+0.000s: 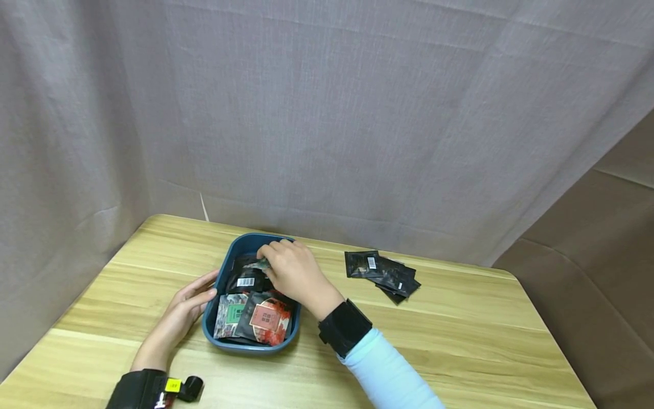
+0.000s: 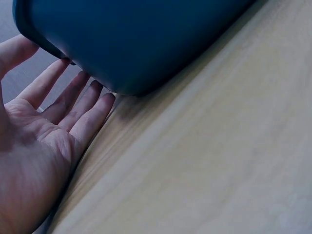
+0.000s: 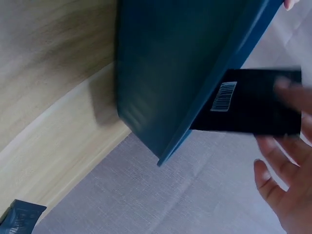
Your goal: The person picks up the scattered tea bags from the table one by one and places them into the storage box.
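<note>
A dark blue plastic bin (image 1: 250, 349) stands on the table with several black square sachets inside. Two at its near end show printed faces, one with a green label (image 1: 235, 313), the other with a red label (image 1: 267, 318). My right hand (image 1: 297, 277), over the far right of the bin, pinches a sachet (image 3: 253, 102) between thumb and fingers; its black barcoded side shows in the right wrist view, partly inside the rim. My left hand (image 1: 180, 309) touches the bin's left side, fingers fairly straight, fingertips against the wall in the left wrist view.
Several black sachets (image 1: 390, 275) lie in an overlapping pile on the table, right of the bin. A grey cloth (image 1: 357, 125) hangs behind the wooden table (image 1: 460, 329), close to its back edge.
</note>
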`<state>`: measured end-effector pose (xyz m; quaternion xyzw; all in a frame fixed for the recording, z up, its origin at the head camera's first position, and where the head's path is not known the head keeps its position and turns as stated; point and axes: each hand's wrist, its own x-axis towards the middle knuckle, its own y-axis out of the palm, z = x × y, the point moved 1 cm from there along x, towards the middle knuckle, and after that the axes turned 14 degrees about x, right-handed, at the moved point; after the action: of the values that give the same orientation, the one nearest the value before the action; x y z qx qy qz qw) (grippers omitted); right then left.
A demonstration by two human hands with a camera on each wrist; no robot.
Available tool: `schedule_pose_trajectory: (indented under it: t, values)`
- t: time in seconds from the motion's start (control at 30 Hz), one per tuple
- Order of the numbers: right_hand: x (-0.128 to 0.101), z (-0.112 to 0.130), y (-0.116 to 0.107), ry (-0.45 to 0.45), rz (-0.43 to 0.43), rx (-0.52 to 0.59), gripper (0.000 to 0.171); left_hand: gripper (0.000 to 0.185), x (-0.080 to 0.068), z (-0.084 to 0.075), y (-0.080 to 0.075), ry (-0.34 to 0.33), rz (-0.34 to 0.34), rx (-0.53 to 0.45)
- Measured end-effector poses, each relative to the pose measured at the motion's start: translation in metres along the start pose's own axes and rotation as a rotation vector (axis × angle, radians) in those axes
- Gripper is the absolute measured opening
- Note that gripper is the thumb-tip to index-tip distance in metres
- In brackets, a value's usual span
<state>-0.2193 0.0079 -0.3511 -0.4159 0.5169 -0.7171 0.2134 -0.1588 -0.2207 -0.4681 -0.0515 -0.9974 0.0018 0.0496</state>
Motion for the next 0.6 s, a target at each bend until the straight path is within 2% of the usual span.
schedule_pose_trajectory:
  t: [0.1,0.17,0.33,0.6]
  values:
    - [-0.005,0.001,-0.001,0.073,0.084,0.012,0.047,0.057,0.0,0.0,0.0,-0.008,0.001,0.006]
    - [-0.009,-0.001,-0.002,0.115,0.119,0.026,0.057,0.057,0.0,0.0,0.001,-0.016,0.001,0.011]
    - [-0.025,-0.022,-0.007,0.15,0.113,0.044,0.055,0.058,0.001,-0.001,0.003,-0.032,0.005,0.025]
    - [-0.057,-0.082,-0.008,0.23,0.052,0.028,0.053,0.058,0.001,-0.001,0.002,-0.032,0.0,0.021]
